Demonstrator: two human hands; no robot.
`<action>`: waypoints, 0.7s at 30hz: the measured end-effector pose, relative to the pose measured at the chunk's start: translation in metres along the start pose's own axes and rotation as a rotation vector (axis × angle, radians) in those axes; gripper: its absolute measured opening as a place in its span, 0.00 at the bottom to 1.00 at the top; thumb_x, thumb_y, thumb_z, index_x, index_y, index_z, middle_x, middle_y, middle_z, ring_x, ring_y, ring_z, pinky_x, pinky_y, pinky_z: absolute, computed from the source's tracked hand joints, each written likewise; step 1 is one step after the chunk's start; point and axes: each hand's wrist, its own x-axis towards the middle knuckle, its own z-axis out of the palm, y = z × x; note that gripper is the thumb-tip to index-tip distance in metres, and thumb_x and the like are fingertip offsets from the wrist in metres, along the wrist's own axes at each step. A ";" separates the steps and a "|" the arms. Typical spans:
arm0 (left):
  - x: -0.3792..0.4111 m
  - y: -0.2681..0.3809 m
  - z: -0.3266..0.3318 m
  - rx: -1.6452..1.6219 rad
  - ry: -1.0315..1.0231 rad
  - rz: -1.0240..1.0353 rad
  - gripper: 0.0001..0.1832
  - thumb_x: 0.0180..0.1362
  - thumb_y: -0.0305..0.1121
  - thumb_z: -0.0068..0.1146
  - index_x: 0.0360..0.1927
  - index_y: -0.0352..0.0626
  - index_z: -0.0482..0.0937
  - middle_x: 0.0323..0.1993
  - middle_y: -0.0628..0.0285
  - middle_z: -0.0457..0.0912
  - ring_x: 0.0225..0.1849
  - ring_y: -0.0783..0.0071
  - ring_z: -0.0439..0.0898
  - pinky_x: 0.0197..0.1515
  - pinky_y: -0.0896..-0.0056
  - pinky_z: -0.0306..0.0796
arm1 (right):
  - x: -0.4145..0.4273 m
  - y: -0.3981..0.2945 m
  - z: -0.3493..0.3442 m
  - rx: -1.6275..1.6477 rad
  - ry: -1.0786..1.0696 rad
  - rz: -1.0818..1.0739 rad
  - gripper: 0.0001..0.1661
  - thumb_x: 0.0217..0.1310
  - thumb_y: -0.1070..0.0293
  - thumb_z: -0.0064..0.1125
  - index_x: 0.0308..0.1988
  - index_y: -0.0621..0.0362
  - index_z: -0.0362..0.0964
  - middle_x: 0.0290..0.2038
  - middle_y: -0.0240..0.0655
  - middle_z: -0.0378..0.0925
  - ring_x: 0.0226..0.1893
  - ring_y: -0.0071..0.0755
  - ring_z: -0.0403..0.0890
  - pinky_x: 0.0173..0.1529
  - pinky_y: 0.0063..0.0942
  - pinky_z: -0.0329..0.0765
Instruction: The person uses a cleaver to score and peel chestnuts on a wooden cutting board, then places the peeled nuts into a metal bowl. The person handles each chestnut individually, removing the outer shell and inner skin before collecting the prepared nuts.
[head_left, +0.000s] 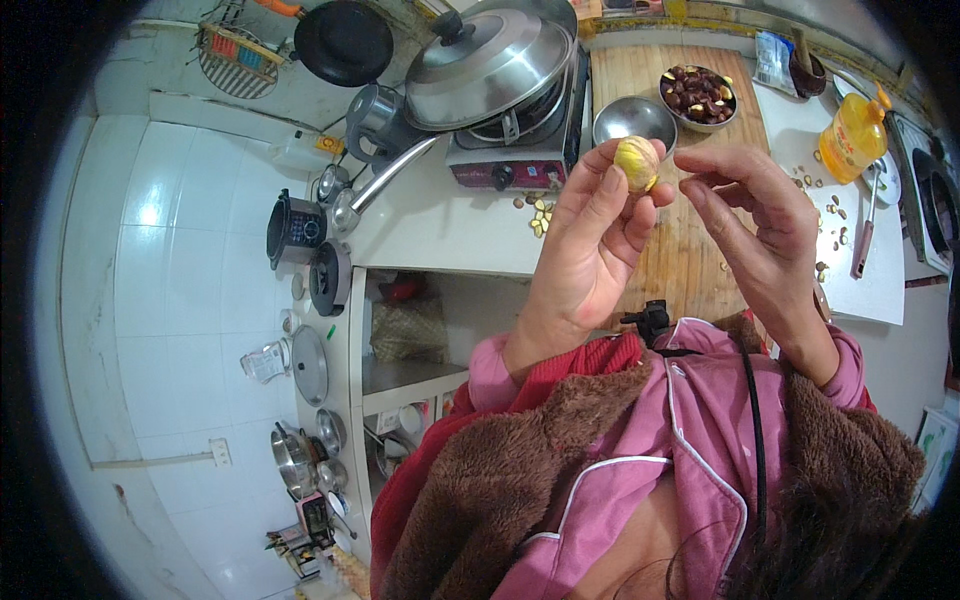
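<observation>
My left hand (600, 240) grips a peeled chestnut (637, 163), pale yellow with some thin skin on it, between thumb and fingers. Just to its right, my right hand (757, 217) is raised with bent fingers; thumb and index tips are slightly apart, and I see nothing between them. Both hands are above a wooden cutting board (675, 262). Behind the chestnut stands a shiny metal bowl (634, 124), partly covered by my left fingers. A second bowl (709, 126) at the board's far end is full of dark brown chestnuts (699, 94), a few showing yellow flesh.
Left of the board, a gas stove (510, 169) carries a lidded wok (491, 67). Chestnut pieces (541, 217) lie on the white counter. More brown bits (836, 210), a peeler-like tool (866, 232) and a yellow pump bottle (851, 139) are at right. A ladle (390, 176) lies at left.
</observation>
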 end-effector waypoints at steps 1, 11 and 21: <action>-0.001 0.000 -0.002 0.000 -0.006 -0.007 0.16 0.65 0.34 0.52 0.56 0.44 0.69 0.51 0.56 0.75 0.46 0.73 0.80 0.46 0.84 0.78 | 0.000 -0.001 0.000 -0.012 -0.014 -0.001 0.12 0.57 0.78 0.61 0.43 0.63 0.77 0.37 0.34 0.79 0.38 0.23 0.80 0.38 0.19 0.77; 0.001 -0.005 0.003 -0.007 0.020 -0.033 0.23 0.66 0.45 0.51 0.58 0.43 0.71 0.43 0.62 0.78 0.33 0.82 0.75 0.36 0.83 0.72 | 0.001 0.001 -0.001 -0.089 -0.011 -0.051 0.11 0.56 0.78 0.62 0.41 0.61 0.80 0.35 0.35 0.81 0.35 0.25 0.81 0.37 0.20 0.77; 0.002 -0.007 0.003 0.110 0.141 -0.061 0.20 0.63 0.46 0.54 0.50 0.41 0.74 0.38 0.65 0.78 0.34 0.81 0.80 0.36 0.87 0.77 | 0.004 0.011 0.000 -0.418 0.024 -0.418 0.11 0.48 0.77 0.66 0.37 0.62 0.78 0.33 0.39 0.80 0.31 0.39 0.82 0.32 0.27 0.78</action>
